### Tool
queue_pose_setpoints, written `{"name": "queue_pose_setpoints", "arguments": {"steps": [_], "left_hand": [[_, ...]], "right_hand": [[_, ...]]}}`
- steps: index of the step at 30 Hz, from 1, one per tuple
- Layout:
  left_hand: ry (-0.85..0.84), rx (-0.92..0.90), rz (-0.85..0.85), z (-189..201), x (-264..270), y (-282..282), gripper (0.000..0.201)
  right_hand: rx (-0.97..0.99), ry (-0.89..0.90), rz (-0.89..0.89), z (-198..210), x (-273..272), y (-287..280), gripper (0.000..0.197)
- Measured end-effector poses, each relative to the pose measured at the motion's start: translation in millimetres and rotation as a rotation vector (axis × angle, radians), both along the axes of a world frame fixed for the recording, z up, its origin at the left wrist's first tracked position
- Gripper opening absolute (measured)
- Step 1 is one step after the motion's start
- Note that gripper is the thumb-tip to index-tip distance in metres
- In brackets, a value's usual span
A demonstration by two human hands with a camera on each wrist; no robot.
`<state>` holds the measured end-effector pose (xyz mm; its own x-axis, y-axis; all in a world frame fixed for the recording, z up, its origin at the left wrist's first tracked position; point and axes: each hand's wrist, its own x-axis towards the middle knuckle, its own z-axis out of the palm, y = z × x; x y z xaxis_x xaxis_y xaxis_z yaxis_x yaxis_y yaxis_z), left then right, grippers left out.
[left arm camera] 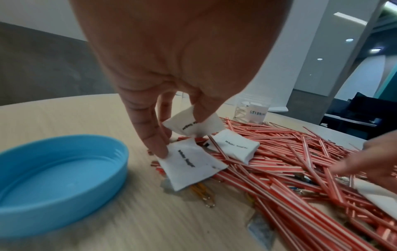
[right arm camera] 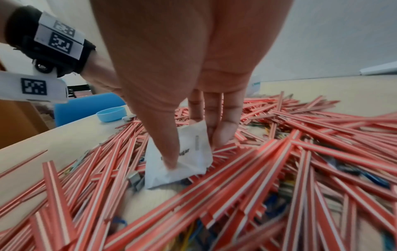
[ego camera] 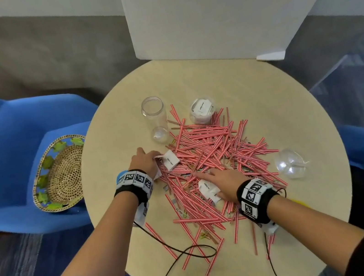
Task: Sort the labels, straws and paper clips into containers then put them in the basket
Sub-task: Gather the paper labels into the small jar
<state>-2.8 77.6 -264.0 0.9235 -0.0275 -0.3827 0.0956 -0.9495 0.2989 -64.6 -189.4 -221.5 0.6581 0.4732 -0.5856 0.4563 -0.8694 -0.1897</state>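
Red-and-white striped straws (ego camera: 212, 152) lie in a heap on the round table, with paper clips (left arm camera: 204, 193) and white labels mixed in. My left hand (ego camera: 153, 160) is at the heap's left edge. It pinches one label (left arm camera: 193, 127) between thumb and finger, while another fingertip touches a second label (left arm camera: 189, 163). A third label (left arm camera: 234, 147) lies on the straws beside them. My right hand (ego camera: 208, 184) is low over the near middle of the heap, with thumb and fingers pinching a label (right arm camera: 189, 161). A clear cup (ego camera: 203, 110) behind the heap holds labels.
A tall clear jar (ego camera: 153, 116) stands empty at the heap's far left. A clear bowl (ego camera: 290, 164) sits at the right. A blue lid (left arm camera: 60, 180) lies by my left wrist. The woven basket (ego camera: 59, 175) rests on a blue chair left of the table. Wrist cables trail near the front edge.
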Motion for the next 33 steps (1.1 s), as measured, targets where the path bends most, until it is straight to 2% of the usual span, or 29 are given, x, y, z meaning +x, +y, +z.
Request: {"name": "queue_pose_setpoints", "arguments": {"steps": [3, 9, 13, 19, 22, 26, 28, 31, 33], "left_hand": [[0.06, -0.014, 0.002, 9.1, -6.1, 3.3, 0.037], [0.051, -0.029, -0.005, 10.3, -15.0, 12.0, 0.05], [0.038, 0.004, -0.011, 13.0, -13.5, 12.4, 0.052], [0.049, -0.009, 0.031, 20.3, -22.1, 14.1, 0.035], [0.057, -0.04, 0.048, 19.3, -25.0, 16.7, 0.028], [0.066, -0.089, 0.059, 19.5, -17.3, 18.6, 0.029], [0.067, -0.107, 0.058, 24.9, -16.6, 16.8, 0.025], [0.103, -0.062, -0.005, 26.8, -21.3, 11.1, 0.054], [0.116, -0.012, -0.06, 23.7, -26.1, 4.9, 0.061]], "right_hand": [[0.016, -0.011, 0.011, -2.1, 3.0, 5.7, 0.072], [0.084, -0.05, 0.002, 1.7, 8.5, 8.8, 0.041], [0.092, -0.059, 0.035, 4.4, 8.7, 10.1, 0.033], [0.115, -0.047, 0.044, 2.1, 6.2, 15.0, 0.03], [0.16, 0.021, -0.079, 6.0, 10.6, 12.5, 0.026], [0.305, 0.199, -0.393, 21.1, 35.1, 5.8, 0.041], [0.361, 0.2, -0.476, 25.8, 53.2, 9.7, 0.032], [0.484, 0.16, -0.574, 28.2, 80.5, 28.1, 0.022], [0.522, 0.148, -0.597, 25.9, 93.8, 44.4, 0.016]]}}
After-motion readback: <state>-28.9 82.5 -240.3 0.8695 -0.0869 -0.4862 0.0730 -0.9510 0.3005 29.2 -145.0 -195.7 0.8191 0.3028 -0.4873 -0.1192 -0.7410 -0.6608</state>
